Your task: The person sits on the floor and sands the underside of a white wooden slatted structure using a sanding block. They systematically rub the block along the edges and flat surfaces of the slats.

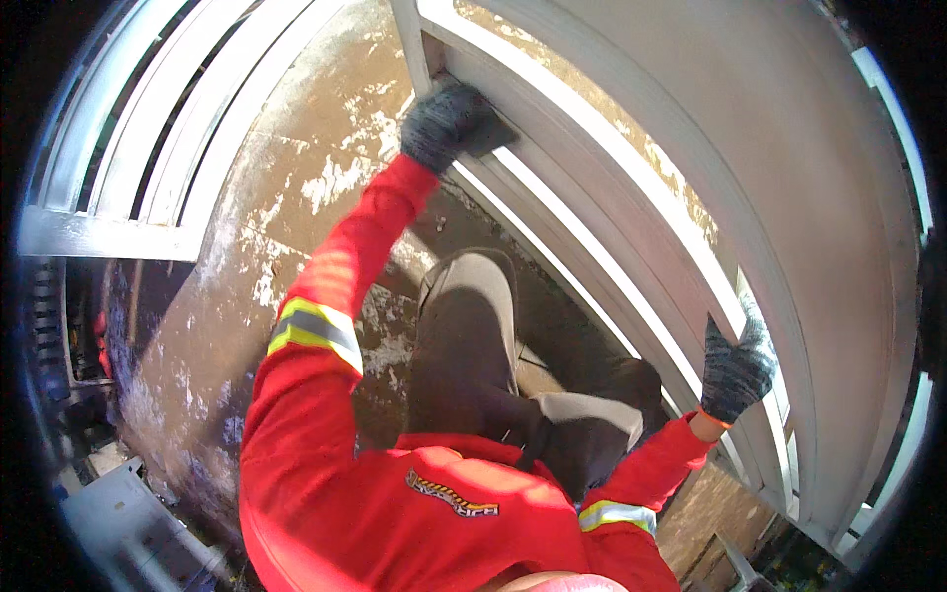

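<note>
My left hand [446, 126], in a dark grey knit glove, is closed over a dark flat pad [492, 137]. The pad rests against a slat near the corner of a pale slatted panel [567, 163], which leans up in front of me. Its exact kind cannot be made out. Lower on the right, my right hand [740, 367], gloved alike, grips a long pale slat [681, 274] of the same panel, with the thumb on one side and fingers on the other. My bent knees are between the two arms.
Another white slatted panel [123, 235] stands at the far left. Brown floor [326, 187] with white paint splotches lies beneath. A grey plastic-looking piece [138, 523] sits at the lower left. A wide pale board [789, 168] curves along the right, and a wooden sheet [715, 518] lies at the lower right.
</note>
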`<state>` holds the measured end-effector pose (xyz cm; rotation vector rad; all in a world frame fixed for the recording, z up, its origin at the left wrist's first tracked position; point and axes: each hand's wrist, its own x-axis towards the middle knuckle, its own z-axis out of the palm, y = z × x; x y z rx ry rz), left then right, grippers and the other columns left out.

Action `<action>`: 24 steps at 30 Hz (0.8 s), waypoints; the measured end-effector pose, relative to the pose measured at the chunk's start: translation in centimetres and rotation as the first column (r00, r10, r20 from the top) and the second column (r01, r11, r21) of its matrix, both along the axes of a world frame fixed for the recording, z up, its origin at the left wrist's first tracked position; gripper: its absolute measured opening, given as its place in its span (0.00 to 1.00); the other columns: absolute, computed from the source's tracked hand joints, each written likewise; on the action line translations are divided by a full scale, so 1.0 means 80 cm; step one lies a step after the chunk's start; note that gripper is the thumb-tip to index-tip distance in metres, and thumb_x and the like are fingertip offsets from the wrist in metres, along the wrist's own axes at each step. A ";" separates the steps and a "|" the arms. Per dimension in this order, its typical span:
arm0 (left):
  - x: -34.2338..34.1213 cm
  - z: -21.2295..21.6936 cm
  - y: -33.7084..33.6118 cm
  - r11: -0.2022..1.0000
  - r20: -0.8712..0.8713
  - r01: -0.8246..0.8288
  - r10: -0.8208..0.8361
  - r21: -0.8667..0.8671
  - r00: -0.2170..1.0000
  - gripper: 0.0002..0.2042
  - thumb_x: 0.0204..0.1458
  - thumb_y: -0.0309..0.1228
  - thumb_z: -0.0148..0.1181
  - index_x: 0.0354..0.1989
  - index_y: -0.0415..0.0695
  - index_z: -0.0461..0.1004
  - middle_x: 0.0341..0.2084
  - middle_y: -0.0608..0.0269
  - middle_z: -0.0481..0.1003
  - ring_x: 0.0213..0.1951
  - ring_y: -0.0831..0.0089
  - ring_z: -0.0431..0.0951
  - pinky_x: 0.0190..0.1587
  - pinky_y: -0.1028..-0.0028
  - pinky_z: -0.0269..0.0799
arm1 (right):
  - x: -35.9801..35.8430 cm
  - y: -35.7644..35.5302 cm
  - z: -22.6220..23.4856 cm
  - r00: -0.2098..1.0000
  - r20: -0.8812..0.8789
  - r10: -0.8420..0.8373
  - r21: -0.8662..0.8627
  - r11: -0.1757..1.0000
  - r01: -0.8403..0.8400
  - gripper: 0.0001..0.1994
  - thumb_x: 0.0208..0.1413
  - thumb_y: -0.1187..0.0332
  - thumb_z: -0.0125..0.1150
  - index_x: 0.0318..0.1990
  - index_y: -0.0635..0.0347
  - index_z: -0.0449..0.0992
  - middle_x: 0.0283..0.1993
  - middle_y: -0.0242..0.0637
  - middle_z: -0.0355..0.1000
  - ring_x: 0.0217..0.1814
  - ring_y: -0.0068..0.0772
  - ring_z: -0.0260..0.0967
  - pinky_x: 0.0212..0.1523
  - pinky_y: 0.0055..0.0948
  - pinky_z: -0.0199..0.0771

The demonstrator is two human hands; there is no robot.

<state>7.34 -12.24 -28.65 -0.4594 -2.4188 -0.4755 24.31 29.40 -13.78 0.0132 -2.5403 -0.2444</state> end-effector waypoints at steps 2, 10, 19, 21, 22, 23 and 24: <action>-0.020 0.006 -0.024 0.998 0.165 -0.063 0.062 -0.003 0.984 0.11 0.41 0.42 0.66 0.27 0.49 0.79 0.30 0.59 0.77 0.35 0.61 0.77 0.39 0.65 0.73 | 0.000 0.002 -0.003 1.000 -0.002 0.021 -0.034 0.999 -0.021 0.22 0.34 0.53 0.72 0.41 0.45 0.80 0.27 0.37 0.76 0.26 0.36 0.74 0.31 0.33 0.74; -0.019 0.005 -0.040 0.999 0.080 0.019 -0.022 0.044 0.997 0.08 0.44 0.28 0.58 0.35 0.46 0.75 0.33 0.57 0.74 0.39 0.60 0.76 0.42 0.64 0.74 | 0.001 0.002 -0.004 1.000 0.017 0.018 -0.076 0.997 -0.017 0.24 0.32 0.53 0.72 0.42 0.47 0.81 0.25 0.37 0.76 0.24 0.37 0.73 0.30 0.33 0.74; 0.000 0.046 0.002 0.995 0.319 -0.084 0.095 -0.048 0.943 0.11 0.39 0.42 0.65 0.26 0.49 0.78 0.28 0.60 0.76 0.35 0.59 0.76 0.40 0.64 0.72 | 0.004 0.002 0.001 0.994 0.102 -0.044 -0.116 0.992 0.056 0.26 0.33 0.59 0.74 0.46 0.42 0.78 0.32 0.37 0.77 0.31 0.38 0.75 0.35 0.32 0.74; 0.000 0.023 0.007 0.995 0.132 -0.076 0.066 0.067 0.989 0.11 0.40 0.43 0.66 0.25 0.50 0.78 0.26 0.60 0.76 0.35 0.59 0.76 0.40 0.63 0.72 | 0.003 0.001 0.000 0.989 0.121 -0.088 -0.072 0.993 0.097 0.26 0.32 0.59 0.74 0.46 0.42 0.78 0.32 0.37 0.77 0.30 0.39 0.75 0.34 0.32 0.74; 0.007 0.022 0.017 0.993 0.096 -0.048 0.037 0.109 0.995 0.11 0.40 0.42 0.65 0.27 0.50 0.78 0.27 0.60 0.76 0.35 0.59 0.76 0.40 0.63 0.72 | 0.003 0.000 0.002 0.987 0.136 -0.091 -0.074 0.992 0.102 0.25 0.32 0.59 0.74 0.46 0.42 0.78 0.32 0.37 0.77 0.31 0.39 0.75 0.35 0.33 0.75; 0.036 0.033 0.062 0.990 0.178 0.011 -0.036 0.139 0.983 0.11 0.42 0.40 0.64 0.32 0.51 0.78 0.31 0.58 0.76 0.37 0.58 0.76 0.40 0.62 0.72 | 0.005 0.000 0.004 0.984 0.143 -0.111 -0.087 0.989 0.124 0.26 0.32 0.59 0.74 0.46 0.42 0.78 0.32 0.37 0.77 0.32 0.39 0.75 0.35 0.33 0.75; 0.049 0.018 0.102 0.989 0.094 0.123 -0.131 0.086 0.987 0.10 0.42 0.38 0.63 0.33 0.51 0.78 0.33 0.58 0.76 0.39 0.58 0.75 0.42 0.61 0.72 | 0.004 -0.002 0.004 0.983 0.142 -0.112 -0.107 0.986 0.128 0.26 0.32 0.59 0.74 0.46 0.42 0.78 0.33 0.38 0.77 0.32 0.39 0.75 0.35 0.33 0.75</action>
